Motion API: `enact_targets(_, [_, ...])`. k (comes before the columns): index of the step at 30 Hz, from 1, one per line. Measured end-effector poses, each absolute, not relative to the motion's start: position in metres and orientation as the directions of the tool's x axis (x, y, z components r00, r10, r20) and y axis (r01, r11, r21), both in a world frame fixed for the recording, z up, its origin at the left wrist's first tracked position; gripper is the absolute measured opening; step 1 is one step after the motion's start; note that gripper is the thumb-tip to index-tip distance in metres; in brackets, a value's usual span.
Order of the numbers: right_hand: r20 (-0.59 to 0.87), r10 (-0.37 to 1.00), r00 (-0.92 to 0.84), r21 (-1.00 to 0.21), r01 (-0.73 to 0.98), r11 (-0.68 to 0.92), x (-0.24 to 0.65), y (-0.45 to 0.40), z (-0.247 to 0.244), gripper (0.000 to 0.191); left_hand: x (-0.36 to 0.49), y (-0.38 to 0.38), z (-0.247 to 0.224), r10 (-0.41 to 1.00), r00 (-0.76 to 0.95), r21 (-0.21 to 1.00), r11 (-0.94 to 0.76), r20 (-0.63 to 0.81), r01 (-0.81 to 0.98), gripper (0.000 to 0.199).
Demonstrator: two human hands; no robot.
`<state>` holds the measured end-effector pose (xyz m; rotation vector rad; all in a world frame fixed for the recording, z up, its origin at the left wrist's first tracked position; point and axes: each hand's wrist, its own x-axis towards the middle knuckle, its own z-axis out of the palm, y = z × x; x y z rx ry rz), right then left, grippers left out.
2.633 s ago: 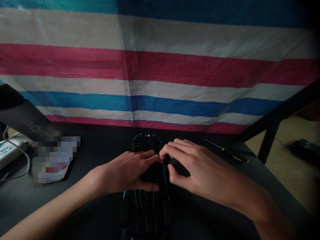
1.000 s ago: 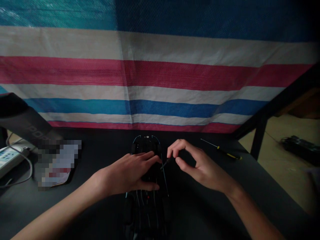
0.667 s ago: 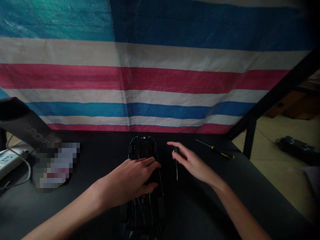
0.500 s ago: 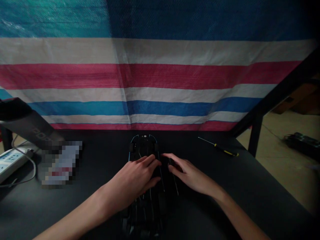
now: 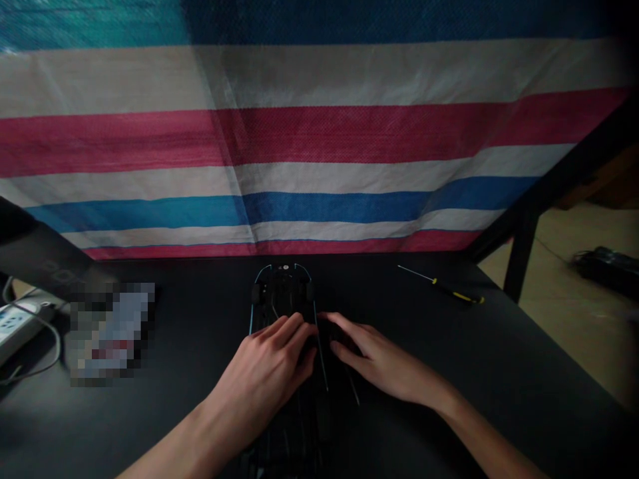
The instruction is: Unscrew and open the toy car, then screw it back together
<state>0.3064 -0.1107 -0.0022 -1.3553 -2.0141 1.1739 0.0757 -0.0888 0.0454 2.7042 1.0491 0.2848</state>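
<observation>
A black toy car (image 5: 284, 293) with blue edging lies wheels-up on the dark table, its far end toward the striped sheet. Across its underside rests my left hand (image 5: 277, 359), fingers bent and closed on the car near its right edge; what lies under the fingertips is hidden. Just right of the car, my right hand (image 5: 367, 352) is curled around a dark tool, which looks like a screwdriver. Its thin shaft (image 5: 355, 391) sticks out below the thumb, pointing toward me, while the index fingertip reaches the car's side.
A yellow-and-black screwdriver (image 5: 456, 293) lies at the right on the table (image 5: 200, 313). On the left are a blurred-out flat item (image 5: 122, 326), a white power strip (image 5: 22, 322) with a cable, and a grey object (image 5: 54, 259). A striped sheet (image 5: 319, 133) hangs behind.
My view has tilted down and shifted slightly. The left thumb has drawn in closer to the fingers on the car. My right hand stays beside the car with the tool.
</observation>
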Motion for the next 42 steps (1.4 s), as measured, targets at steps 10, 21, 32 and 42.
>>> enact_targets(10, [-0.106,0.897,-0.429,-0.827,0.539,0.16,0.303,-0.116,0.006,0.047,0.075,-0.087,0.046,0.69,0.721,0.304,-0.702,0.067,0.644,0.014])
enact_targets(21, [-0.191,0.891,-0.413,-0.784,0.61,0.114,0.306,-0.123,0.009,0.056,0.073,-0.075,0.058,0.668,0.744,0.286,-0.711,-0.012,0.643,0.016])
enact_targets(32, [-0.196,0.897,-0.397,-0.772,0.626,0.108,0.306,-0.123,0.007,0.06,0.075,-0.077,0.066,0.672,0.741,0.378,-0.685,-0.003,0.623,0.015])
enact_targets(42, [-0.169,0.894,-0.414,-0.798,0.59,0.123,0.304,-0.123,0.013,0.058,0.074,-0.069,0.058,0.707,0.707,0.359,-0.664,0.016,0.656,0.015])
